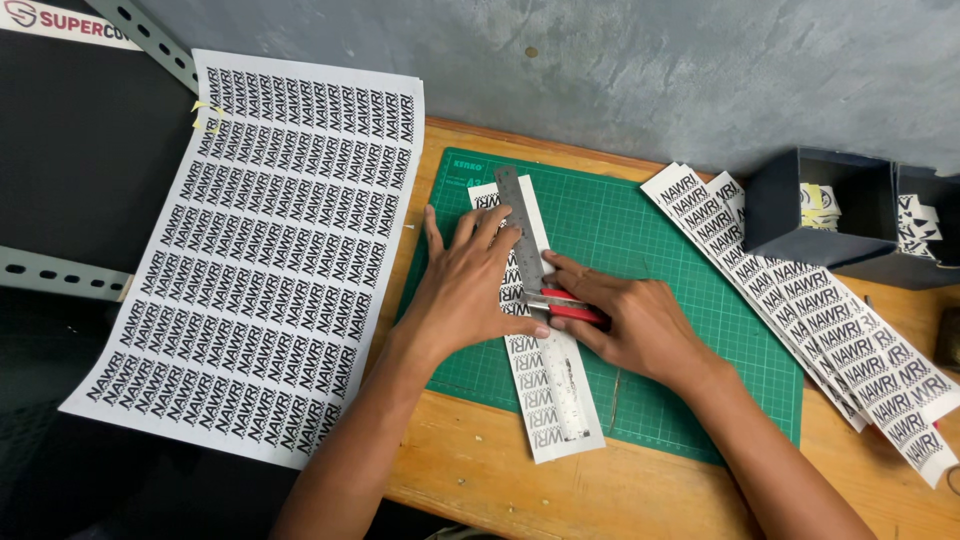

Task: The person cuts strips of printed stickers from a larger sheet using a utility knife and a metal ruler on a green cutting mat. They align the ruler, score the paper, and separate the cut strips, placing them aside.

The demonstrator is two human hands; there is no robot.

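While the left hand (pixel 468 290) lies flat with fingers spread, it presses a steel ruler (pixel 530 290) down onto a narrow paper strip (pixel 545 395) on the green mat (pixel 690 330); it grasps nothing. The ruler is thin, straight and dull grey, running lengthwise down the strip, its far end sticking out past the fingertips toward the mat's top edge. The right hand (pixel 630 322), just right of the ruler near the mat's middle, is clenched on a red-handled knife (pixel 570 308), whose tip meets the ruler's edge.

The strip is white, printed with a column of repeated black lettering, and its near end reaches over the mat's lower edge onto the wooden counter (pixel 520 490). The mat is matte, rectangular and ruled with a fine pale grid.

Left of the mat, a large white sheet (pixel 260 250) carries the same lettering in many rows and hangs partly off the counter over a dark surface. Right of the mat, a fanned stack of cut strips (pixel 810 310) lies slanted. Beyond those, at the mat's far right, stands a dark square box (pixel 800 215) with small printed pieces inside. A rough grey wall (pixel 650 70) rises behind the mat.
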